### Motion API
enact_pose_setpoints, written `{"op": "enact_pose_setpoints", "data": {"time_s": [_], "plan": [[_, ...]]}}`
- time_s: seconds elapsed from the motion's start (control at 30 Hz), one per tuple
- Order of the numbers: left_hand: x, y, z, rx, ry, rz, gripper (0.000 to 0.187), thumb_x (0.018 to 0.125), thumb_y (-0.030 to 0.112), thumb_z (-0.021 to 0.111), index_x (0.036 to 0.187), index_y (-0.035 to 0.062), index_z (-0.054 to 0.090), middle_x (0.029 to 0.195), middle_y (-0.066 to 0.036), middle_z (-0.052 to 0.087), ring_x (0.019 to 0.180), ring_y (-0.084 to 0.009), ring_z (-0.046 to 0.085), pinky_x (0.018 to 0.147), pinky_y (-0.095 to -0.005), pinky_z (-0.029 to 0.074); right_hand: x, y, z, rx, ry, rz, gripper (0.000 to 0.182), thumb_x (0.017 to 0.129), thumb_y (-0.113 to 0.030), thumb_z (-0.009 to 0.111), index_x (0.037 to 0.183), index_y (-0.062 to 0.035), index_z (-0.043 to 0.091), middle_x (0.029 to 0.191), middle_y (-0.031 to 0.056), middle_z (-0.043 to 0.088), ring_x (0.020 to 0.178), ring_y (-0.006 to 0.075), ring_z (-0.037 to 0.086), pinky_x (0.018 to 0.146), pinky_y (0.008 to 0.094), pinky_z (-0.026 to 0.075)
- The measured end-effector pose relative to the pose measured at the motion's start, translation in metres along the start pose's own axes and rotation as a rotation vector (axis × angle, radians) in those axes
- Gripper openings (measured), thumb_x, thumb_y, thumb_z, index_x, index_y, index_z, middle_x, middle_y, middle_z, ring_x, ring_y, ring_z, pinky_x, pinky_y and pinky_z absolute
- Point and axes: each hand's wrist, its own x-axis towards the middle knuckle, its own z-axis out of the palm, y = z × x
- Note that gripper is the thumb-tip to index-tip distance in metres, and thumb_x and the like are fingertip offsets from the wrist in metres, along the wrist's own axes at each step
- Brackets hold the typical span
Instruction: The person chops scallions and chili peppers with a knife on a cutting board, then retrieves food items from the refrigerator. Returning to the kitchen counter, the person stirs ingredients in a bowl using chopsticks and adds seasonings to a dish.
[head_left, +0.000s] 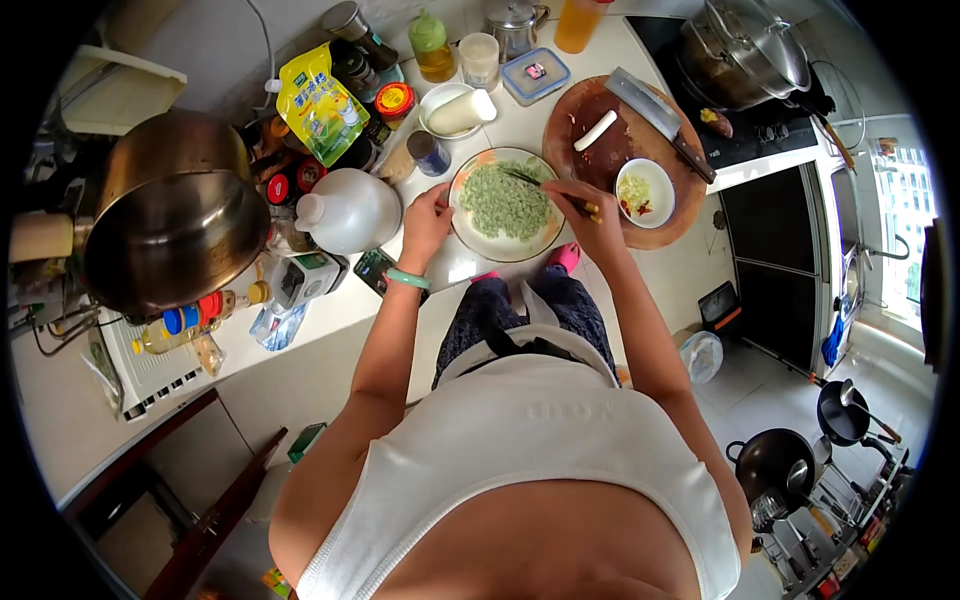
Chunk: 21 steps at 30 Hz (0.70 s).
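Observation:
A round plate (500, 250) with a patterned rim sits at the counter's front edge, holding a heap of finely chopped, pale green food (505, 203) with a whitish coating. My left hand (427, 224), a green bangle at its wrist, grips the plate's left rim. From the right, my right hand (590, 213) is closed around chopsticks (522, 177), whose dark tips are in the green food. Beside it lies a round wooden chopping board (652, 234). On the board are a small white bowl (645, 193) of chopped pale and red bits, a cleaver (655, 112) and a white stalk piece (596, 131).
Behind the plate stand a bowl with a white cylindrical piece (462, 112), a lidded plastic box (536, 75) and an oil bottle (431, 48). A white jug (350, 211) and a large metal pot (170, 225) are left. A steel pot (740, 60) sits on the stove, right.

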Motion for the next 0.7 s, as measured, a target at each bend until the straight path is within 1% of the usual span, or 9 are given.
{"op": "enact_pose_setpoints", "data": {"time_s": [0.13, 0.17, 0.23, 0.33, 0.43, 0.57, 0.63, 0.67, 0.7], "plan": [[0.011, 0.003, -0.002, 0.038, -0.068, -0.002, 0.04, 0.077, -0.004, 0.063, 0.116, 0.0049, 0.06, 0.079, -0.009, 0.064, 0.06, -0.0187, 0.065, 0.053, -0.0305, 0.054, 0.013, 0.025, 0.024, 0.188, -0.025, 0.027, 0.013, 0.084, -0.003, 0.065, 0.096, 0.0012, 0.069, 0.094, 0.0108, 0.071, 0.082, 0.016, 0.066, 0.076, 0.0267, 0.05], [0.01, 0.004, -0.003, 0.055, -0.083, -0.012, 0.041, 0.079, -0.006, 0.062, 0.118, 0.0055, 0.059, 0.08, -0.008, 0.063, 0.062, -0.0159, 0.064, 0.052, -0.0289, 0.055, 0.01, 0.026, 0.024, 0.195, -0.123, 0.1, 0.013, 0.084, -0.004, 0.066, 0.096, 0.0008, 0.07, 0.093, 0.0106, 0.071, 0.082, 0.0155, 0.066, 0.076, 0.0265, 0.05], [0.008, 0.008, -0.005, 0.042, -0.083, -0.027, 0.04, 0.077, -0.005, 0.063, 0.116, 0.0052, 0.06, 0.079, -0.01, 0.065, 0.061, -0.0187, 0.066, 0.053, -0.031, 0.054, 0.005, 0.02, 0.018, 0.183, -0.277, 0.178, 0.013, 0.083, -0.006, 0.067, 0.094, -0.0007, 0.071, 0.088, 0.0103, 0.072, 0.079, 0.0138, 0.065, 0.074, 0.026, 0.05], [0.008, 0.01, -0.005, 0.023, -0.072, -0.053, 0.039, 0.075, -0.003, 0.066, 0.113, 0.006, 0.06, 0.079, -0.012, 0.067, 0.062, -0.0229, 0.067, 0.057, -0.0344, 0.053, -0.006, 0.005, -0.016, 0.036, -0.311, 0.192, 0.013, 0.084, -0.004, 0.067, 0.095, 0.0006, 0.071, 0.088, 0.0096, 0.071, 0.077, 0.0134, 0.065, 0.072, 0.0257, 0.051], [0.009, 0.0, 0.001, 0.15, -0.013, 0.033, 0.04, 0.074, 0.0, 0.068, 0.112, 0.0072, 0.061, 0.08, -0.013, 0.066, 0.065, -0.0259, 0.066, 0.062, -0.0359, 0.052, -0.016, -0.001, -0.044, 0.078, -0.136, 0.222, 0.013, 0.085, 0.0, 0.065, 0.097, 0.0037, 0.069, 0.087, 0.0096, 0.071, 0.074, 0.0135, 0.065, 0.068, 0.0246, 0.051], [0.01, -0.002, 0.003, 0.164, 0.008, 0.021, 0.041, 0.073, -0.001, 0.067, 0.112, 0.0077, 0.061, 0.081, -0.013, 0.066, 0.067, -0.0254, 0.066, 0.063, -0.036, 0.052, -0.014, 0.008, -0.047, -0.021, -0.018, 0.273, 0.013, 0.087, -0.002, 0.063, 0.098, 0.0047, 0.068, 0.09, 0.0101, 0.071, 0.082, 0.0122, 0.066, 0.072, 0.0236, 0.053], [0.009, 0.009, 0.0, 0.054, -0.027, -0.125, 0.041, 0.073, -0.002, 0.067, 0.112, 0.0082, 0.061, 0.08, -0.013, 0.066, 0.069, -0.0251, 0.066, 0.063, -0.0362, 0.052, -0.017, 0.049, -0.021, 0.431, 0.112, 0.414, 0.018, 0.089, -0.005, 0.063, 0.102, 0.0067, 0.066, 0.096, 0.0115, 0.069, 0.086, 0.0161, 0.067, 0.077, 0.0252, 0.054], [0.01, 0.007, 0.001, 0.055, -0.027, -0.126, 0.041, 0.073, -0.002, 0.067, 0.112, 0.0082, 0.061, 0.08, -0.013, 0.066, 0.069, -0.0251, 0.066, 0.063, -0.0362, 0.052, -0.017, 0.064, -0.009, 0.432, 0.111, 0.416, 0.018, 0.089, -0.005, 0.063, 0.102, 0.0067, 0.066, 0.096, 0.0115, 0.069, 0.086, 0.0161, 0.067, 0.077, 0.0252, 0.054], [0.011, 0.003, 0.002, 0.092, -0.024, -0.087, 0.04, 0.075, -0.005, 0.065, 0.113, 0.0076, 0.06, 0.081, -0.011, 0.064, 0.065, -0.022, 0.066, 0.057, -0.0336, 0.053, -0.016, 0.077, 0.004, 0.59, 0.125, 0.464, 0.02, 0.09, -0.006, 0.062, 0.103, 0.0076, 0.065, 0.099, 0.0124, 0.068, 0.087, 0.018, 0.067, 0.078, 0.0261, 0.055]]}}
